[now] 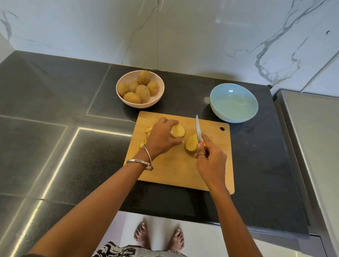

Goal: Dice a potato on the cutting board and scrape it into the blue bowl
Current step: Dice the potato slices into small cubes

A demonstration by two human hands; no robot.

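Dark stone surface [46,141] is carrying a cutting board [174,173], where the left hand [162,137] is gripping one potato half [178,130]; the right hand [210,160] is holding a knife [198,130] beside the other half [191,142], the blue bowl [233,102] sitting beyond it.

I stand at a dark speckled counter [48,106] under a white, grey-veined marble wall [189,31]; pale floor [208,240] lies below.
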